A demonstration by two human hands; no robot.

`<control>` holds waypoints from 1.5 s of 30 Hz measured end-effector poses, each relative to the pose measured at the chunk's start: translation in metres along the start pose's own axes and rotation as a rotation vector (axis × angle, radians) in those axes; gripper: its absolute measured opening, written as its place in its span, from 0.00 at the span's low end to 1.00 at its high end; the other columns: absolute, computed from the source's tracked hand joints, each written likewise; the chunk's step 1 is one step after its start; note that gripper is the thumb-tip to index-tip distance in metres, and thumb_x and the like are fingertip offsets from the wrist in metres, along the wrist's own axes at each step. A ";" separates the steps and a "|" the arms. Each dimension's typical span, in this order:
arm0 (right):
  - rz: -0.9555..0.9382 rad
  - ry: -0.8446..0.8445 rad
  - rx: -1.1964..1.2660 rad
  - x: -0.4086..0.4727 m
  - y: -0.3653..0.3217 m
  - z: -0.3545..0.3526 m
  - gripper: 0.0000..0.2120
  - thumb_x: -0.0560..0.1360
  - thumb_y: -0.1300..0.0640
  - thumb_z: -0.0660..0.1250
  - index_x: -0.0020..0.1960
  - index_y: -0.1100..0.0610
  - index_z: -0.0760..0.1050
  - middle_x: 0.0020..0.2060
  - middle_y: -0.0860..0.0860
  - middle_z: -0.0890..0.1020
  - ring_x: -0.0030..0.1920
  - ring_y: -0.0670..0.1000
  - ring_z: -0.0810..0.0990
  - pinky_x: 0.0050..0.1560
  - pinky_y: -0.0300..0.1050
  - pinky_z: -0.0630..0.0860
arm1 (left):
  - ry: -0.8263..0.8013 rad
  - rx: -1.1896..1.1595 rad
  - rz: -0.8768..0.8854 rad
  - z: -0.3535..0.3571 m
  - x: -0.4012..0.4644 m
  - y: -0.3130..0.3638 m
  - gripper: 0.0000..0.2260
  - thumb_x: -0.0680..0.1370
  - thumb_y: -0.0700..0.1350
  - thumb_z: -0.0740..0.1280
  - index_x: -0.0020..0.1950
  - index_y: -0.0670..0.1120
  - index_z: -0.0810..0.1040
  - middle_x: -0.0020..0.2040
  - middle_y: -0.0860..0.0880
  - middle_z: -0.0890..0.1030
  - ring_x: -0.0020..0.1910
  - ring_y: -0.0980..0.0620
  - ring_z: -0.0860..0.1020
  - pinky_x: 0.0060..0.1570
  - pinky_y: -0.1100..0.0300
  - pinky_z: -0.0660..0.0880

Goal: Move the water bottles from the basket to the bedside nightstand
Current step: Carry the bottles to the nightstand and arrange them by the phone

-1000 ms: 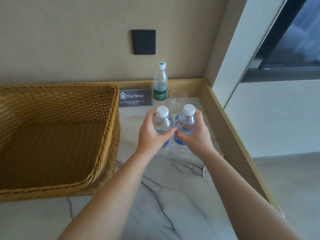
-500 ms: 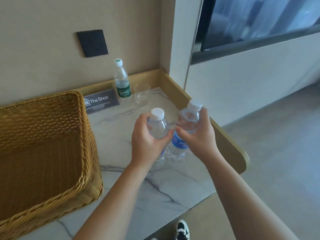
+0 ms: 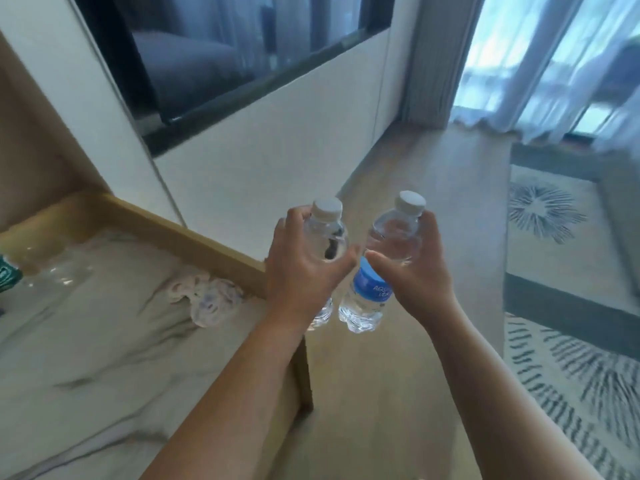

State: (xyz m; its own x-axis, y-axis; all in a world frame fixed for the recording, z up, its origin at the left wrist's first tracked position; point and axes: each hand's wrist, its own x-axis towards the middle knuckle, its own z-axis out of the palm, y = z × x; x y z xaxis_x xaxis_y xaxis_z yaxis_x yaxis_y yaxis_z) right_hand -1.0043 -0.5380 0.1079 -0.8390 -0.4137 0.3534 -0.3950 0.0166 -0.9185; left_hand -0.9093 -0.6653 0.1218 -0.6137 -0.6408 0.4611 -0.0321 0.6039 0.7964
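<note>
My left hand (image 3: pixel 304 271) grips one bottle (image 3: pixel 327 233), my right hand (image 3: pixel 415 271) the other bottle (image 3: pixel 372 296); its blue label starts "AQU", the rest hidden. Both are in the air, side by side.

Wood floor (image 3: pixel 408 375), patterned rug (image 3: pixel 554 271), curtains (image 3: pixel 540 64)

Marble-look countertop (image 3: pixel 104 358) w/ grey veins, lower left, edged by raised tan wood trim (image 3: pixel 194 237). Blurred white/pale-blue round thing (image 3: pixel 204 299) lying on top nr the trim; can't tell what. Green-labelled item (image 3: pixel 8 275) cut off at left edge. Dark glass panel (image 3: pixel 225 53) in white wall, upper centre. Wood-tone floor (image 3: pixel 433 188) beyond. Patterned cream/grey rug (image 3: pixel 561 258) at right. Sheer curtains (image 3: pixel 540 60) top right, grey drape (image 3: pixel 433 57) beside.
</note>
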 end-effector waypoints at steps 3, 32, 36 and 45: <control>0.000 0.096 -0.058 0.004 0.013 -0.075 0.26 0.61 0.49 0.75 0.53 0.36 0.67 0.46 0.41 0.83 0.45 0.44 0.84 0.46 0.37 0.77 | -0.087 -0.046 0.067 0.071 0.000 0.040 0.26 0.64 0.57 0.77 0.56 0.53 0.69 0.50 0.54 0.77 0.49 0.54 0.77 0.47 0.55 0.76; 0.275 0.802 -0.445 0.062 0.188 -0.590 0.29 0.64 0.55 0.73 0.61 0.47 0.66 0.51 0.46 0.79 0.47 0.37 0.79 0.43 0.24 0.71 | -0.740 -0.404 0.210 0.664 -0.013 0.250 0.25 0.64 0.57 0.76 0.55 0.54 0.69 0.47 0.50 0.80 0.43 0.52 0.79 0.43 0.61 0.73; 0.320 0.845 -0.451 0.134 0.229 -0.643 0.29 0.64 0.54 0.73 0.62 0.46 0.64 0.53 0.46 0.78 0.49 0.33 0.77 0.44 0.22 0.69 | -0.804 -0.400 0.205 0.760 0.034 0.263 0.25 0.65 0.56 0.77 0.55 0.54 0.68 0.50 0.49 0.79 0.47 0.50 0.79 0.45 0.57 0.74; 0.395 0.988 -0.460 0.252 0.295 -0.762 0.30 0.65 0.52 0.73 0.62 0.42 0.63 0.52 0.41 0.77 0.48 0.31 0.77 0.40 0.21 0.70 | -0.885 -0.453 0.226 0.942 0.107 0.304 0.25 0.65 0.53 0.77 0.56 0.53 0.70 0.48 0.65 0.69 0.47 0.70 0.72 0.43 0.75 0.67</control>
State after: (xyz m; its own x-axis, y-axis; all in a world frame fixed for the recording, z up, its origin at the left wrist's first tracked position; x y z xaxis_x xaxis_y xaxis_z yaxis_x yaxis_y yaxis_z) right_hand -1.6173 0.0566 0.0614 -0.7807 0.5820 0.2275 0.0307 0.3993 -0.9163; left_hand -1.7274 -0.1035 0.0451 -0.9374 0.1576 0.3106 0.3457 0.3134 0.8845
